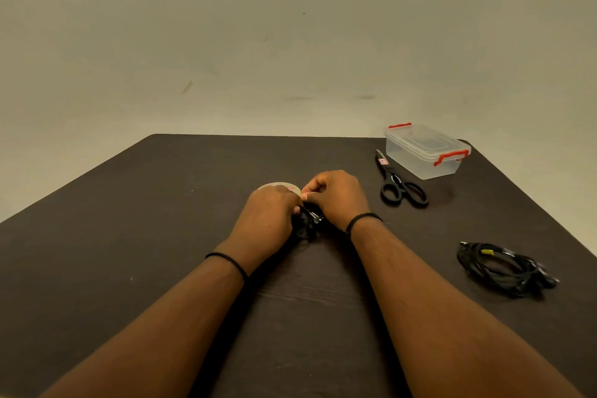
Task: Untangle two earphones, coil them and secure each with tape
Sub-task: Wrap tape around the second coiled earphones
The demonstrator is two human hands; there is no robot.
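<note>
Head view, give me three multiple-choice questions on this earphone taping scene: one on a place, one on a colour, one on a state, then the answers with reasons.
1. Where do the scissors lie?
A. Beside the box
B. Inside the box
C. Under the left hand

2. What colour are the box's latches?
A. Blue
B. Red
C. Green

3. What state is the earphone at the right in?
A. Stretched straight
B. Hanging off the table
C. Coiled, with a yellow band

Answers: 1 A, the scissors lie on the table just left of the box. 2 B, both latches show red. 3 C, it lies bundled, with yellow round the strands, while the left hand and right hand work on the other bundle.
</note>
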